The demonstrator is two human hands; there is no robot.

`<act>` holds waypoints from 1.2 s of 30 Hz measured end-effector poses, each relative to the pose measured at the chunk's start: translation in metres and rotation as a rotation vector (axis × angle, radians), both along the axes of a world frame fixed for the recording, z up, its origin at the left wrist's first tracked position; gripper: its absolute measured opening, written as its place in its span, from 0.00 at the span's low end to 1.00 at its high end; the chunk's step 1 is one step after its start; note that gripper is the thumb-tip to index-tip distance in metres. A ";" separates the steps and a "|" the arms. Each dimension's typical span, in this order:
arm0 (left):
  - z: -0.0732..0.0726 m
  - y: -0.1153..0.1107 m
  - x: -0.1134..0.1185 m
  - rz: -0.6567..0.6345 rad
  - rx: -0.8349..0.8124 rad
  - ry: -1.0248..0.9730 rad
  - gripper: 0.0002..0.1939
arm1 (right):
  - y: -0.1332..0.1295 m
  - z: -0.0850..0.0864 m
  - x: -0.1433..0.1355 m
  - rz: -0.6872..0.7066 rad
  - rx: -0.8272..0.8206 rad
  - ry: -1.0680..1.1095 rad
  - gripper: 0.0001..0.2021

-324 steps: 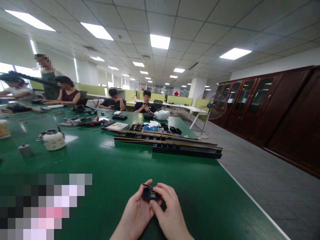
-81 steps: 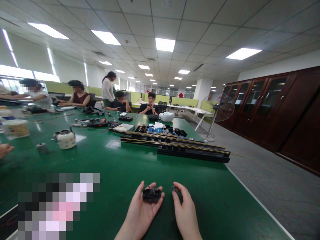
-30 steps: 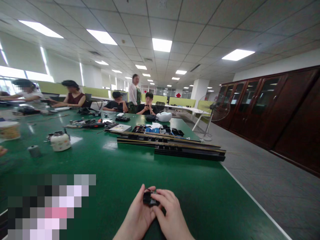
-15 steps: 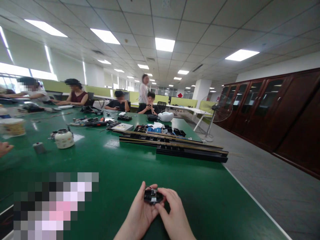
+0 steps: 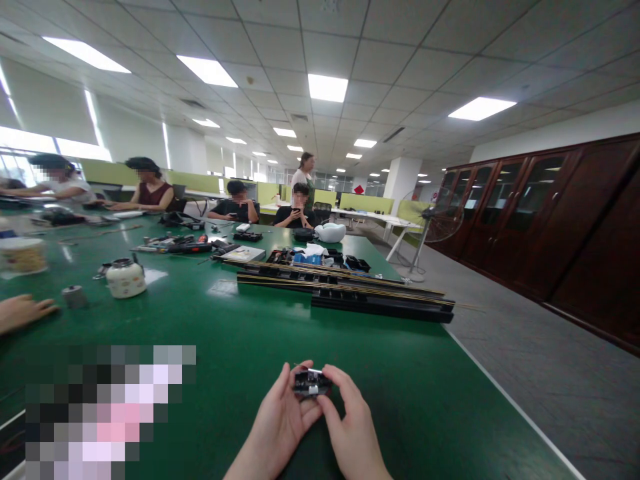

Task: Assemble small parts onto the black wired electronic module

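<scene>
A small black part with silvery pieces (image 5: 312,383) is held between my two hands above the green table (image 5: 210,373), close to its front. My left hand (image 5: 286,417) cradles it from the left and below, palm up, with the fingers curled round it. My right hand (image 5: 347,417) pinches its right end between thumb and fingers. The part's underside is hidden by the fingers, and its details are too small to make out.
Beyond my hands lie long black rails (image 5: 383,307) with thin rods. A cream jar (image 5: 126,279), a grey cylinder (image 5: 75,297) and a tub (image 5: 23,255) stand left. Another person's hand (image 5: 27,312) rests at the left edge. Several people are farther back.
The small black part has turned and shifted slightly right in my hands, showing more silver. Another person's hand has reached farther in from the left. The standing person behind has moved right and turned.
</scene>
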State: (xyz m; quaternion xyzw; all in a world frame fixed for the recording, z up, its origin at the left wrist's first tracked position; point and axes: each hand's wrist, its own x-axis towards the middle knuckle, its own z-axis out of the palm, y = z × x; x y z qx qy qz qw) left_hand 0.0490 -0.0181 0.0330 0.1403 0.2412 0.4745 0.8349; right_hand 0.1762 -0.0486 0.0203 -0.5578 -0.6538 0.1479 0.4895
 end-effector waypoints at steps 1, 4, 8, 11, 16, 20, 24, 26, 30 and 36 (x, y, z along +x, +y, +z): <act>0.000 0.000 0.000 -0.003 -0.001 -0.005 0.12 | 0.000 0.000 0.000 -0.001 0.010 0.003 0.17; -0.001 0.000 0.000 -0.013 0.000 -0.014 0.12 | 0.001 0.000 0.001 -0.012 0.031 0.004 0.17; -0.002 -0.001 0.000 -0.033 0.004 -0.032 0.13 | 0.001 -0.001 0.001 -0.029 0.044 -0.001 0.16; -0.002 -0.002 0.000 -0.044 0.004 -0.038 0.14 | 0.001 -0.001 0.002 -0.045 0.049 -0.001 0.15; 0.000 -0.003 0.001 -0.007 0.016 0.001 0.16 | 0.001 0.000 0.002 -0.061 0.067 -0.014 0.15; 0.003 -0.003 0.002 0.035 0.009 0.043 0.18 | 0.000 0.001 0.002 -0.054 0.059 -0.044 0.16; 0.005 -0.004 0.002 0.046 -0.009 0.054 0.20 | -0.001 0.002 0.002 -0.060 0.032 -0.055 0.15; 0.006 -0.004 0.002 0.037 -0.007 0.044 0.20 | -0.001 0.002 0.002 -0.074 0.017 -0.050 0.15; 0.007 -0.004 0.001 0.001 0.001 0.002 0.18 | -0.001 0.003 0.001 -0.083 -0.032 -0.044 0.16; 0.004 -0.004 -0.001 -0.054 0.002 -0.053 0.14 | -0.003 0.007 -0.001 -0.073 -0.045 -0.067 0.16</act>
